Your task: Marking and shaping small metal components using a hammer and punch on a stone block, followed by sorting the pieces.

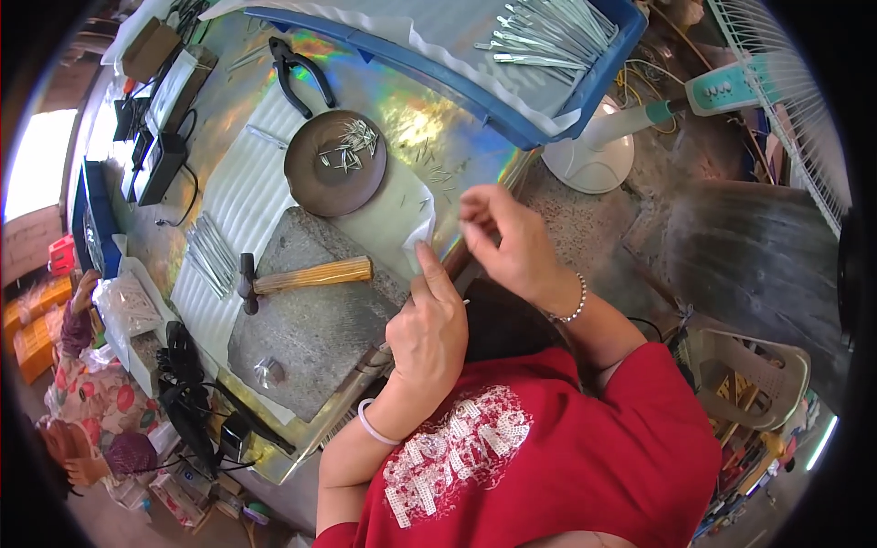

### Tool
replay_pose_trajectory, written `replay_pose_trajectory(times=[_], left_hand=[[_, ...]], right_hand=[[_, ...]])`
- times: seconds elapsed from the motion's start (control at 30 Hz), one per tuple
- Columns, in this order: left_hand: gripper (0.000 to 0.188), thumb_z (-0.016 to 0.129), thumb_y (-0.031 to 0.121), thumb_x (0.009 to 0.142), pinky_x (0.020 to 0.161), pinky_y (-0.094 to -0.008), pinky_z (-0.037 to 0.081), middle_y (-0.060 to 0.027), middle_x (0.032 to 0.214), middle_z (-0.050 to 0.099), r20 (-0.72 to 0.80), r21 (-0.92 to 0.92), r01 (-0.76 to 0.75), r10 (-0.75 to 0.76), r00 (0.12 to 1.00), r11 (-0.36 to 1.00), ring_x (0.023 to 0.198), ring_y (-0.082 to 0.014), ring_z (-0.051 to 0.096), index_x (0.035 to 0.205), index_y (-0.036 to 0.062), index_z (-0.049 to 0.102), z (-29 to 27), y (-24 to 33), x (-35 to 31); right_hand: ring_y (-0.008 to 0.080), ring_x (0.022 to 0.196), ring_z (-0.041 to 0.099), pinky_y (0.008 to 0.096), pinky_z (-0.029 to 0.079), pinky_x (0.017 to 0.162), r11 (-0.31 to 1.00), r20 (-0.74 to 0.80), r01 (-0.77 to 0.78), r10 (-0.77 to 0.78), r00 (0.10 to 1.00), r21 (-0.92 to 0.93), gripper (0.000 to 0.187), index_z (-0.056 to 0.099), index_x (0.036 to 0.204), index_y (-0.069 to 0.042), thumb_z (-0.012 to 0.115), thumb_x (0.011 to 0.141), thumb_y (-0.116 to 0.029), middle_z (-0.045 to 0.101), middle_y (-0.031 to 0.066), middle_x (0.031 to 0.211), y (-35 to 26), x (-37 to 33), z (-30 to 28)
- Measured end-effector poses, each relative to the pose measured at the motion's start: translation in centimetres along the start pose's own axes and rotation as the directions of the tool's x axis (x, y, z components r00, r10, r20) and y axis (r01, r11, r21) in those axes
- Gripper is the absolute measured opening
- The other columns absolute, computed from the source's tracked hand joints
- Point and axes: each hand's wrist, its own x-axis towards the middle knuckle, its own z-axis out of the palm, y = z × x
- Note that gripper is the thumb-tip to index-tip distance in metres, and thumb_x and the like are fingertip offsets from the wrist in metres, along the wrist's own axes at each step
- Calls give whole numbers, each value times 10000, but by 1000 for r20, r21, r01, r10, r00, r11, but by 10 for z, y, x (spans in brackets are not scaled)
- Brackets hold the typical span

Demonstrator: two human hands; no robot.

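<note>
By near R edge of table (416,96), L hand (429,333) has index at curled edge of white sheet (424,226), R hand (513,247) just beside w/ fingers half-curled, blurred; can't tell if either grips anything. Looks part-done: one lot of metal strips (553,41) already in blue tray (512,128), another on foam mat (237,196). Sm. pins (359,139) mostly in brown bowl (309,164), few loose on table, hammer (312,274) idle on stone slab (311,333); amt left unclear.

White block lettering (457,447) in two slanting rows, broken up by pale speckles, stands on the red shirt (621,447) at the lower centre of the frame, only partly legible.
</note>
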Motion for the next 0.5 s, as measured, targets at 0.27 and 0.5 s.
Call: replay_pose_trajectory(times=[0.27, 0.5], left_hand=[[665, 600, 171, 816, 372, -257, 442, -25, 666, 564, -95, -148, 96, -110, 989, 984, 442, -127, 576, 1359, -103, 330, 4, 2, 0], [651, 591, 222, 868, 434, -354, 488, -137, 698, 630, 77, -284, 135, -118, 990, 949, 510, -270, 622, 1364, -79, 295, 1, 3, -2]], right_hand=[[310, 692, 627, 377, 522, 599, 811, 200, 168, -63, 978, -561, 169, 517, 857, 5, 626, 758, -79, 599, 147, 810, -14, 38, -3], [338, 669, 649, 382, 535, 575, 569, 509, 433, -31, 860, -699, 129, 536, 812, 25, 609, 719, -28, 610, 185, 749, -34, 62, -7]])
